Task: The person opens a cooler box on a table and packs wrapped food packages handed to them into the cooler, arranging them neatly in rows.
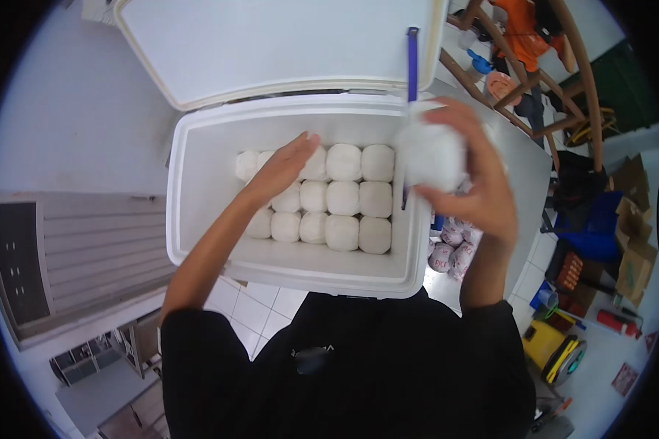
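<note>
A white cooler box (177, 183) stands in front of me with its lid (285, 47) raised. Inside lie rows of plain white rounded packs (343, 197), set close together. My left hand (282, 172) reaches over the packs at the left, fingers stretched out, and hides some of them; whether it touches them I cannot tell. Over the box's right rim, my right hand (483, 168) grips a white rounded pack (433, 157), blurred by motion. Beneath that arm, packs with reddish print reading "RICE" (450, 252) lie on a metal table (523, 197).
A purple strap (412, 66) runs from the lid to the box's right side. At the upper right stands a wooden chair frame (586, 73). Cardboard boxes (633, 249), a fire extinguisher (616, 322) and a yellow machine (549, 344) sit at the right.
</note>
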Demonstrator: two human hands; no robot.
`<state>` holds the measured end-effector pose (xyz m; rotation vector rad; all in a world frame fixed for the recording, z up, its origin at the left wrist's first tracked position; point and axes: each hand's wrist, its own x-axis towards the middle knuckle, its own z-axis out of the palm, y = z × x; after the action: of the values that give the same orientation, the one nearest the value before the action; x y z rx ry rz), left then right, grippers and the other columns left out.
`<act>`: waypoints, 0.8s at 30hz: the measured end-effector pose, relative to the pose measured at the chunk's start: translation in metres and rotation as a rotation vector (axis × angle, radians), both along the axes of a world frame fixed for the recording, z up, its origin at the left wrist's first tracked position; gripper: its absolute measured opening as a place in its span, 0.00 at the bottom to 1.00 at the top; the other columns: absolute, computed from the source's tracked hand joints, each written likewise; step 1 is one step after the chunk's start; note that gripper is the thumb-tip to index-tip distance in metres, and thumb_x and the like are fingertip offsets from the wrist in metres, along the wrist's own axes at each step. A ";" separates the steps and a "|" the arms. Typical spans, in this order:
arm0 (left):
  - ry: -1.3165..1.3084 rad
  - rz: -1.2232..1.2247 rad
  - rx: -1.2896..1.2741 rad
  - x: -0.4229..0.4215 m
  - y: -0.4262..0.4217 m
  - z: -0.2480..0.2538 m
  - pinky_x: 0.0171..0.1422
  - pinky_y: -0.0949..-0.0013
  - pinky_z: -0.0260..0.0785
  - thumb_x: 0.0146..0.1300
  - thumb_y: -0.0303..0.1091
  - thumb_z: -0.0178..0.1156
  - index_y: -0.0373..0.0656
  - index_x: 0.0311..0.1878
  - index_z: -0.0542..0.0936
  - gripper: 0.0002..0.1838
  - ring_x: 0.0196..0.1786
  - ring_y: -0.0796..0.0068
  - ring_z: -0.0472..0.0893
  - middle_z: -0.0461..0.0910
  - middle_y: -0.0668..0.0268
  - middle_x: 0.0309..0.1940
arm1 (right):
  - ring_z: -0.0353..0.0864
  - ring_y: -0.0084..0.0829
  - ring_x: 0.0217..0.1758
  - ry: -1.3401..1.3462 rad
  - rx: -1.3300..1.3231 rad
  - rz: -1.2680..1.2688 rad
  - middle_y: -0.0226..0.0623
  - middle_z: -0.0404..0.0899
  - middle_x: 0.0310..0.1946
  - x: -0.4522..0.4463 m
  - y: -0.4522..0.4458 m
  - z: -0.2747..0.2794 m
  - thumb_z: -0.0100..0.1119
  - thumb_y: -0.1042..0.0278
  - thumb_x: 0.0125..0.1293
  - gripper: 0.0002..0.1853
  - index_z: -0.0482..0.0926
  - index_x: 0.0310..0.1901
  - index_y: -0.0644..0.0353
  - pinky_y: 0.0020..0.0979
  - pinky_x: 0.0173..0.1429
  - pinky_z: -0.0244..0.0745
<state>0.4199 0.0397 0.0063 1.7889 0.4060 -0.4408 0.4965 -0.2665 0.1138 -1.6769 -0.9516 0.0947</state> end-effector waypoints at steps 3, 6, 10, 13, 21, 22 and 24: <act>-0.313 0.006 -0.652 -0.035 -0.052 0.073 0.70 0.63 0.64 0.73 0.42 0.52 0.39 0.76 0.51 0.36 0.71 0.60 0.65 0.59 0.54 0.71 | 0.66 0.49 0.69 -0.176 -0.181 -0.039 0.48 0.66 0.64 -0.026 0.037 0.005 0.73 0.74 0.43 0.41 0.71 0.65 0.48 0.41 0.69 0.66; -0.279 0.182 -0.321 -0.052 -0.072 0.080 0.69 0.64 0.66 0.67 0.29 0.60 0.39 0.73 0.56 0.35 0.68 0.67 0.68 0.66 0.60 0.65 | 0.63 0.49 0.71 -0.306 -0.245 -0.050 0.48 0.61 0.69 -0.031 0.046 -0.005 0.71 0.72 0.48 0.39 0.71 0.66 0.46 0.41 0.68 0.66; -0.056 0.267 -0.460 -0.045 -0.031 0.052 0.66 0.66 0.67 0.66 0.33 0.61 0.39 0.68 0.64 0.29 0.63 0.69 0.73 0.73 0.63 0.59 | 0.81 0.31 0.54 0.207 0.027 -0.053 0.39 0.82 0.51 0.036 -0.004 -0.039 0.61 0.71 0.62 0.17 0.79 0.54 0.55 0.35 0.52 0.78; 0.420 0.232 -0.249 -0.038 -0.005 0.002 0.62 0.67 0.69 0.65 0.39 0.63 0.41 0.64 0.69 0.27 0.59 0.71 0.76 0.76 0.64 0.55 | 0.84 0.38 0.45 -0.014 -0.453 -0.579 0.43 0.85 0.38 0.125 -0.034 -0.161 0.58 0.73 0.60 0.12 0.79 0.46 0.62 0.38 0.49 0.79; 0.534 0.145 -0.169 -0.043 0.006 -0.077 0.60 0.68 0.70 0.66 0.47 0.63 0.43 0.65 0.69 0.29 0.58 0.75 0.75 0.75 0.65 0.57 | 0.75 0.50 0.49 -0.342 -1.152 -0.580 0.52 0.72 0.51 0.085 -0.007 -0.370 0.60 0.68 0.56 0.24 0.74 0.56 0.56 0.45 0.51 0.70; 0.490 0.156 -0.229 -0.046 0.007 -0.082 0.60 0.68 0.70 0.67 0.46 0.63 0.44 0.66 0.68 0.29 0.58 0.75 0.75 0.75 0.65 0.58 | 0.76 0.45 0.46 -0.355 -1.141 -0.598 0.48 0.75 0.44 0.086 -0.007 -0.367 0.57 0.68 0.58 0.17 0.77 0.50 0.57 0.42 0.49 0.69; 0.424 0.143 -0.279 -0.053 0.007 -0.090 0.60 0.68 0.73 0.68 0.46 0.61 0.42 0.67 0.67 0.29 0.58 0.74 0.76 0.74 0.65 0.58 | 0.76 0.45 0.47 -0.363 -1.098 -0.542 0.48 0.74 0.44 0.085 -0.009 -0.365 0.59 0.72 0.55 0.17 0.77 0.49 0.59 0.43 0.50 0.68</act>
<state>0.3671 0.0466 -0.0840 1.3820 0.7253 -0.7403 0.5819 -0.2759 -0.2515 -2.9999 -0.6783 -0.0765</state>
